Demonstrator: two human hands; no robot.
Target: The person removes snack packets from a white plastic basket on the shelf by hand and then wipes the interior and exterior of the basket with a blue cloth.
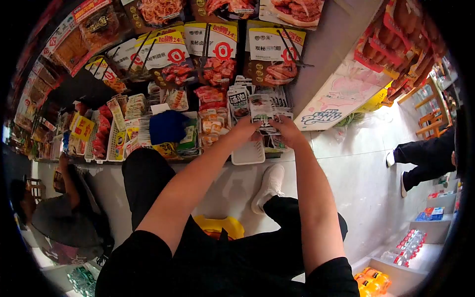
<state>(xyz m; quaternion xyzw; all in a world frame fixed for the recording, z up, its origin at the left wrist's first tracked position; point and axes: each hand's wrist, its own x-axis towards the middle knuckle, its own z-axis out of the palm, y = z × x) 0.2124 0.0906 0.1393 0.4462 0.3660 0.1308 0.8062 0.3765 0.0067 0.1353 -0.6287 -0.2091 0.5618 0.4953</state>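
Printed packets (261,104) are pinched between two bare hands at a shop display, just past 12 o'clock from the middle of the head camera's view. The left hand (246,129) grips the near edge from about 7 o'clock of the packets, the right hand (287,127) from about 5 o'clock, thumbs and fingers closed in on them; how many are held, and exactly where each fingertip presses, is too small to tell.

Directly below the hands, at 6 o'clock from the packets, sits a white basket (249,153). Just beside the held goods, at 9 o'clock, stands a green-and-white packet (238,102); farther out that way lie orange packs (213,120) and a blue bundle (167,127). Hanging packs (272,52) line the shelf at 12 o'clock.

By the look of it, the step in hand is two-handed handling of the packets, held close over their row. A next move would seem to call for keeping both pinches even and the edges lined up, since thin, slick packaging could slide apart or catch on its neighbours.
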